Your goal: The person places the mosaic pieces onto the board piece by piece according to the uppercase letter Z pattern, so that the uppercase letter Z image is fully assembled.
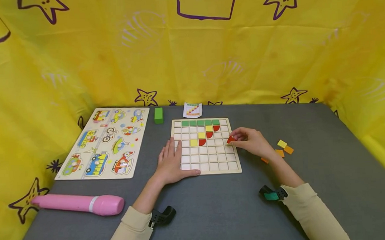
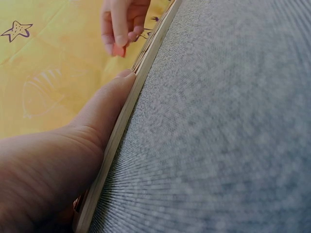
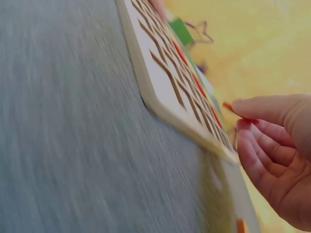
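Note:
A wooden grid board (image 1: 211, 172) lies flat, with several green tiles (image 1: 200, 123) along its top row. Three yellow squares (image 1: 194, 143) step down diagonally to the left, each with a red quarter-round tile (image 1: 202, 143) on its right. My left hand (image 1: 170, 165) rests on the board's left side and lower-left corner, fingers straight, thumb (image 2: 109, 97) along the near edge. Thumb and fingertips of my right hand (image 1: 253, 141) pinch a red tile (image 1: 231, 139) over the board's right edge. In the right wrist view, that tile (image 3: 229, 106) sits tilted, partly hidden by the thumb.
Loose yellow and orange tiles (image 1: 288, 149) lie beside the right forearm. Behind the board are a pattern card (image 1: 192, 110) and a green block (image 1: 158, 115). A vehicle puzzle (image 1: 133, 146) and a large pink crayon-shaped object (image 1: 67, 203) occupy the left. Yellow cloth (image 1: 193, 55) borders the table.

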`<state>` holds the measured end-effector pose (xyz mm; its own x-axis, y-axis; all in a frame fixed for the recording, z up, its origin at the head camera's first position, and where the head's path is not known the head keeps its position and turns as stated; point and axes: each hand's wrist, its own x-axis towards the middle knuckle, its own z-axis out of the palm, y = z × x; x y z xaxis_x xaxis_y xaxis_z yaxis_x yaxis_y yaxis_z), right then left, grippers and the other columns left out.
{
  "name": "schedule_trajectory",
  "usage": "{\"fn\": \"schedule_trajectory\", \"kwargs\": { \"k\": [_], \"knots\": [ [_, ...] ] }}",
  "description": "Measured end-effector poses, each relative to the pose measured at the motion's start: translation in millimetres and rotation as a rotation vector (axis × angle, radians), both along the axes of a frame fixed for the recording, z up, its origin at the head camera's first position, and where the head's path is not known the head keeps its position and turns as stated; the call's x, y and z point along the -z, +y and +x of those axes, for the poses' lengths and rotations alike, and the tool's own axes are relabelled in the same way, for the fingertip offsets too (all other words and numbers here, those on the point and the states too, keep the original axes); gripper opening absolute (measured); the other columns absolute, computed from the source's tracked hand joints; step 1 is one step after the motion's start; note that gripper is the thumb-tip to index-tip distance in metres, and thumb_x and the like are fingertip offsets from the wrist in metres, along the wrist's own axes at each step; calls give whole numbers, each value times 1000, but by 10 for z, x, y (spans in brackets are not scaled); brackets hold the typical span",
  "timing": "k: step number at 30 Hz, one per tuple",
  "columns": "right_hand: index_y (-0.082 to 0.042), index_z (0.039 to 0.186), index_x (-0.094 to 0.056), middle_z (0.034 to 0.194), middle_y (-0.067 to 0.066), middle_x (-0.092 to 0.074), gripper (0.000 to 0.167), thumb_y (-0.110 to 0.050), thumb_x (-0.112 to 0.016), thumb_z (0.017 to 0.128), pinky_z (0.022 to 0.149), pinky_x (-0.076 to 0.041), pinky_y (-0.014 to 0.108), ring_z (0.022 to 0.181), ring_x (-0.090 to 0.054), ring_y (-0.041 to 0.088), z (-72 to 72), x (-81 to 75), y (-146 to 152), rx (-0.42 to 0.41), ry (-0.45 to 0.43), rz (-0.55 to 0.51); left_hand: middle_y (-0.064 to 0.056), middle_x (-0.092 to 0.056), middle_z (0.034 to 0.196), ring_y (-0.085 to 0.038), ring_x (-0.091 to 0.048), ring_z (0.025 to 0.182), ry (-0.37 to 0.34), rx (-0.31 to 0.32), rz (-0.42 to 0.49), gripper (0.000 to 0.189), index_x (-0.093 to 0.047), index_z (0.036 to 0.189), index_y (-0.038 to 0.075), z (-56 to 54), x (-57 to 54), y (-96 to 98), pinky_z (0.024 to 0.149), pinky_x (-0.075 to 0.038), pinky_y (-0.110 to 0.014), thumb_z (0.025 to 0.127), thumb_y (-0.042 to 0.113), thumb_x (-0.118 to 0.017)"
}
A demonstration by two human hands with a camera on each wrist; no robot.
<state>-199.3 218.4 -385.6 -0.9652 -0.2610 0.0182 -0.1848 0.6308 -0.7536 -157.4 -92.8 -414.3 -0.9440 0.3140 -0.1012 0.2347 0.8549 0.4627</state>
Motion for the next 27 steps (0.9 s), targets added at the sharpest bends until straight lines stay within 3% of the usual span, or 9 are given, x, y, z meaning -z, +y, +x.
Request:
{"fn": "schedule_trajectory", "kwargs": {
  "k": [7,13,21,27],
  "knots": [
    [-8,103,-73,90,5,-69,22,-23,-75,87,68,-52,27,79,-63,21,-33,34,-379,-42,-137,-139,-22,9,160,-38,3,147,-6,-8,-11,124,-11,156,1,-12,14,1,114,-5,-55,71,69,-72],
    [-10,101,-75,89,4,-72,19,-23,-76,87,70,-54,29,80,-66,18,-48,50,-686,-66,-173,-180,-21,10,161,-38,4,147,-11,-5,-15,125,-9,156,1,-35,37,-2,114,-5,-54,72,71,-70],
    [-10,94,-76,83,1,-73,17,-23,-80,82,67,-54,28,73,-68,16,-69,64,-987,-39,-182,-172,-21,9,161,-38,3,147,-11,-10,-10,125,-10,156,1,-20,14,4,114,-5,-55,71,72,-70],
    [-11,92,-76,71,1,-70,15,-23,-79,84,61,-51,27,63,-67,15,-81,93,-1070,-42,-159,-111,-20,11,161,-37,5,147,-14,-10,-18,125,-9,156,2,-13,5,10,115,-4,-54,72,72,-69]
  ]
}}
